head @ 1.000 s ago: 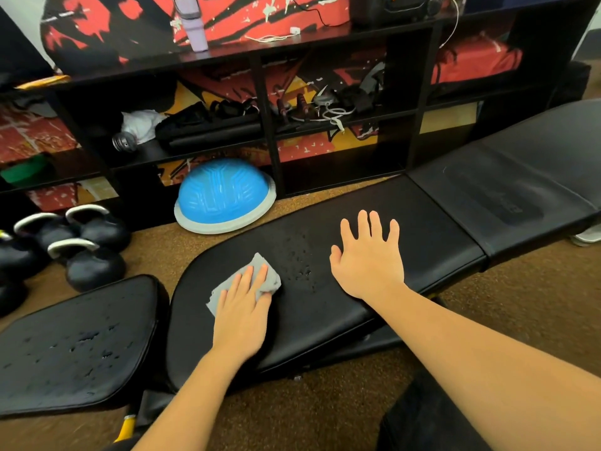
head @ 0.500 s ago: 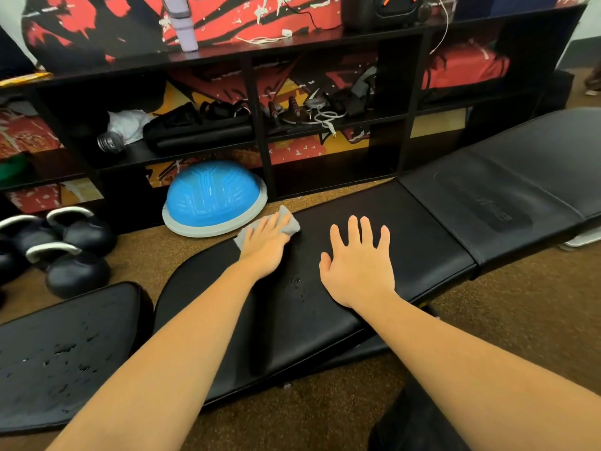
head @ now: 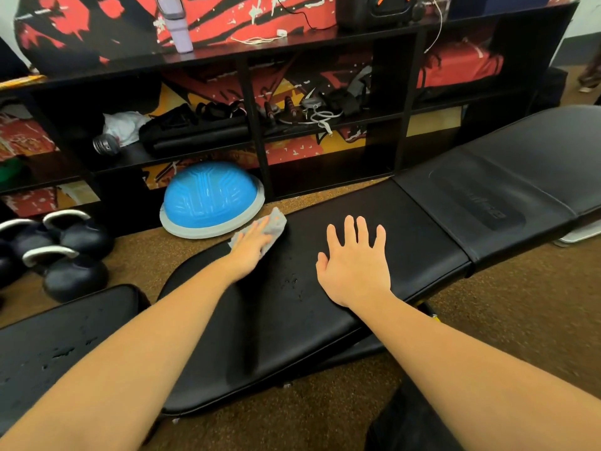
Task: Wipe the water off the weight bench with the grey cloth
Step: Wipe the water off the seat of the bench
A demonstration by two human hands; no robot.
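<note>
A long black padded weight bench [head: 406, 219] runs from near left to far right over brown carpet floor [head: 520, 307]. Water droplets [head: 292, 281] bead on its pad between the two hands. The left hand [head: 252, 247] lies flat, fingers straight, pressing the grey cloth [head: 276, 222] onto the pad's far edge. The right hand [head: 354, 268] rests palm down on the pad to the right, fingers spread wide, holding nothing. A second black pad [head: 65, 340] at near left also carries wet spots.

A black shelf unit [head: 253, 131] stands along the far wall. A lilac tumbler [head: 179, 30] stands on top of it. Its middle compartments hold a black bag [head: 195, 128], a crumpled white cloth [head: 123, 125] and tangled cords with handles [head: 302, 109]. On the floor before it sit a blue balance dome [head: 209, 198] and, at left, black kettlebells [head: 74, 275].
</note>
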